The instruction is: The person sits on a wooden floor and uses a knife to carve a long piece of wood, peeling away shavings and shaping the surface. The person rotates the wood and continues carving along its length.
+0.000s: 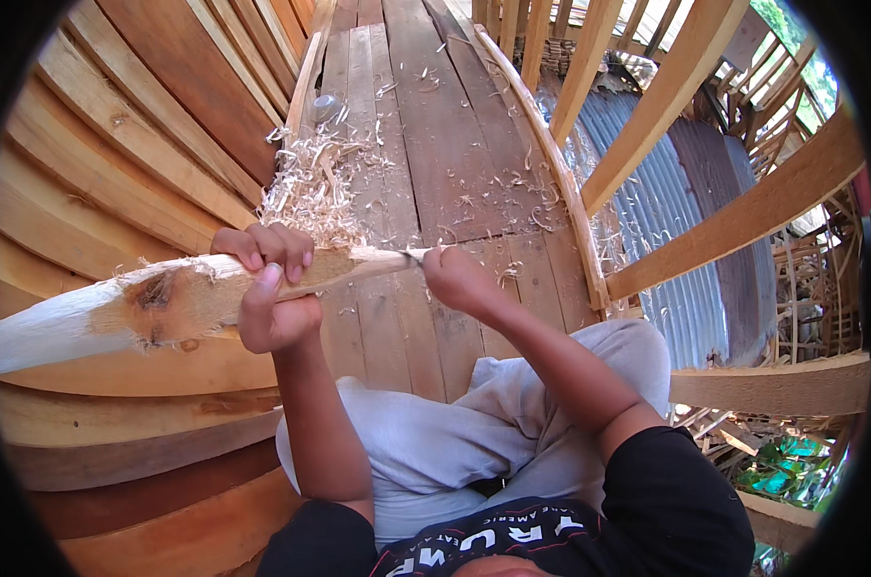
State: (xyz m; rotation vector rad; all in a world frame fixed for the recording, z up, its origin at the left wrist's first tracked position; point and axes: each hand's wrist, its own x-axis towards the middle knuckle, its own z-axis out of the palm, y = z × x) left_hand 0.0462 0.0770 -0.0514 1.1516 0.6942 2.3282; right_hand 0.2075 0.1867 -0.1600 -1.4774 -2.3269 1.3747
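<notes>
A long, pale piece of wood [200, 296] with a dark knot runs from the left edge across in front of me, narrowing towards its right end. My left hand [277, 279] is closed round it, thumb on the near side and fingers over the top. At the narrow end my right hand [452, 279] is closed on a knife, most of which is hidden in the fist. Only a short dark bit of the knife's blade [413, 256] shows, against the wood's tip. Curled wood shavings [315, 188] lie heaped just beyond my left hand.
I sit cross-legged on a plank floor [445, 144] strewn with shavings. Upright boards [118, 144] line the left side. A small clear container [327, 108] stands farther off. To the right, slanting wooden bars [666, 96] stand before corrugated metal sheets [681, 250] lying lower down.
</notes>
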